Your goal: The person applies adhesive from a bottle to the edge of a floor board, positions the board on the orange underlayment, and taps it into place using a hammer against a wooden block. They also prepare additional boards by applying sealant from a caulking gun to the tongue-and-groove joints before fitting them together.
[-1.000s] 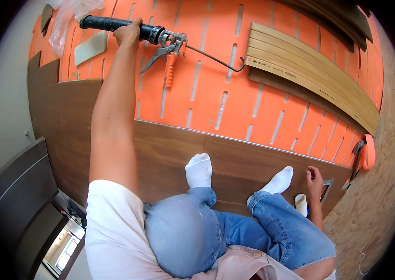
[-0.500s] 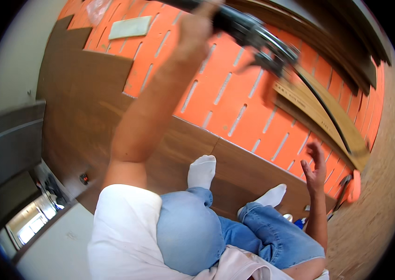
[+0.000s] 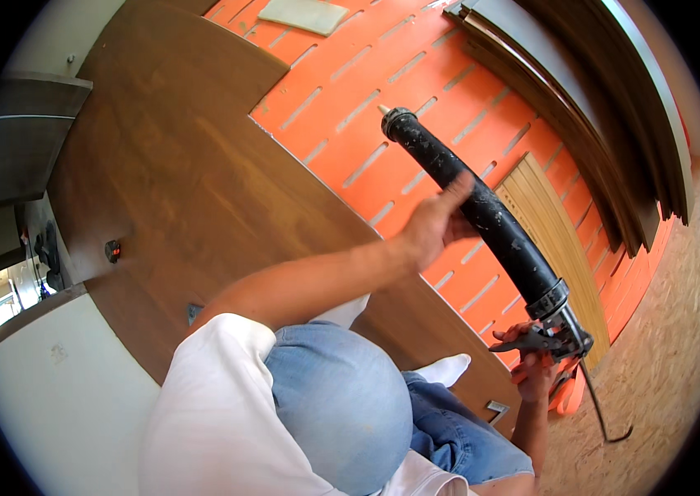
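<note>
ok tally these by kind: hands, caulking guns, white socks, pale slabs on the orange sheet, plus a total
Hands: 2, left hand and right hand
Caulking gun: 1
White socks: 2, one partly hidden
Pale slab: 1
Total: 6

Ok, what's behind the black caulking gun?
Orange slotted underlay, tan planks right of the barrel, and chipboard floor by the rod. What the caulking gun covers can't be seen.
</note>
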`<state>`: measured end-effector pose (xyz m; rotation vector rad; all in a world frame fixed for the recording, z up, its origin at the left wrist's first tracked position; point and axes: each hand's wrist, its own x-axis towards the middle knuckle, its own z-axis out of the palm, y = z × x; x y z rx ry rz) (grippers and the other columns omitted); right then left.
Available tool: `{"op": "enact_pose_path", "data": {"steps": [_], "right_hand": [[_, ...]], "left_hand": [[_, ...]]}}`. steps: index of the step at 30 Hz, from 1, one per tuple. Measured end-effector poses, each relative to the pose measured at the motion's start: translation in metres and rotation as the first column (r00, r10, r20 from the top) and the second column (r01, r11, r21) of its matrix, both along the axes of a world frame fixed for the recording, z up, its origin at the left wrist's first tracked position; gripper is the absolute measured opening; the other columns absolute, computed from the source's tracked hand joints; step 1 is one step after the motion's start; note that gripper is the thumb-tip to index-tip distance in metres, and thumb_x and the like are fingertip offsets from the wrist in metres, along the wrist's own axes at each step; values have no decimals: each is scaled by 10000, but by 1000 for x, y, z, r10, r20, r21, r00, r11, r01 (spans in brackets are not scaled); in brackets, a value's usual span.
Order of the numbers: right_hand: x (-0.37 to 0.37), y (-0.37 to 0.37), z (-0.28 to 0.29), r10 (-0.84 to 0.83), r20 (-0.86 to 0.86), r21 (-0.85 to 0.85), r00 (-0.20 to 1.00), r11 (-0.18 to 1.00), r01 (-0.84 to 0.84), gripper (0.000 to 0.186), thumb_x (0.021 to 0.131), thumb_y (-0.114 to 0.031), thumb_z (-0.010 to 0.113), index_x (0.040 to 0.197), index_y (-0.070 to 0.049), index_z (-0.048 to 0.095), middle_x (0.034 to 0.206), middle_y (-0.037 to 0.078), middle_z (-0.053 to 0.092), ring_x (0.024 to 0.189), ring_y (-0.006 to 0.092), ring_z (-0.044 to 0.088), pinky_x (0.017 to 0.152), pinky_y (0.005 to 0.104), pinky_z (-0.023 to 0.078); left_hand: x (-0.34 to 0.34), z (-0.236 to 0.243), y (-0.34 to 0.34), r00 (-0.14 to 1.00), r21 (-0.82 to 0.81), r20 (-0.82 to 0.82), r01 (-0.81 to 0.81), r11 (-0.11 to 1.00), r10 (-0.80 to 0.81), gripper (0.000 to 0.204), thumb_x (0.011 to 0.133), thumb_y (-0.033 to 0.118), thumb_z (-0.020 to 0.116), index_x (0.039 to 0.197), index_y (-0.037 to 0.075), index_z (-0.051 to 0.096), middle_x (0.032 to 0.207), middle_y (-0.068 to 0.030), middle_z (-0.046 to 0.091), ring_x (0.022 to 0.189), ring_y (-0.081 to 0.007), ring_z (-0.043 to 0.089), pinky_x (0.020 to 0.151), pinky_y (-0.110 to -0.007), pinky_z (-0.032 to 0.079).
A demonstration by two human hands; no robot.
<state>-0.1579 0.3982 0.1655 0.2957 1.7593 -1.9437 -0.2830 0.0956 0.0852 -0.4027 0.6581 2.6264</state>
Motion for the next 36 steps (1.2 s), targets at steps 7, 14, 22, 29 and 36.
{"op": "enact_pose_path", "data": {"steps": [7,14,22,29,36], "right_hand": [[-10,22,11,138,-23,-11,990,990,-138,436,885,-206,714,1209,16,525,1044,194,617,977,314,653,840,524,570],[-10,24,19,110,33,103,993,988,-113,369,912,-212,688,1161,11,532,899,198,650,830,342,686,749,446,570],[-15,30,20,136,19,157,991,978,-137,397,937,-286,694,1123,32,545,815,200,637,705,325,673,637,428,571],[-8,22,15,56,-87,279,995,960,-29,412,965,-355,648,1067,30,544,744,166,633,600,268,654,525,363,545],[-8,28,9,54,-66,270,996,962,-34,415,973,-365,662,1068,25,556,762,154,622,645,249,650,573,385,561]], "left_hand": [[34,-32,3,982,-14,188,35,999,-31,477,1009,482,580,1167,34,614,1102,-117,703,1031,-238,693,953,-419,559],[52,-34,1,954,-33,295,67,997,-55,489,981,501,604,1181,55,619,1056,-116,716,957,-225,710,883,-391,580],[61,-29,1,925,-100,375,115,988,-70,487,975,521,576,1113,59,648,991,-113,736,880,-208,712,784,-349,567],[40,-23,10,933,-160,356,122,980,-58,464,978,518,557,1038,69,656,935,-101,732,832,-200,708,763,-343,557],[23,-33,17,957,-166,283,122,979,-71,478,965,528,568,1009,61,660,907,-98,729,793,-187,702,733,-331,560]]}}
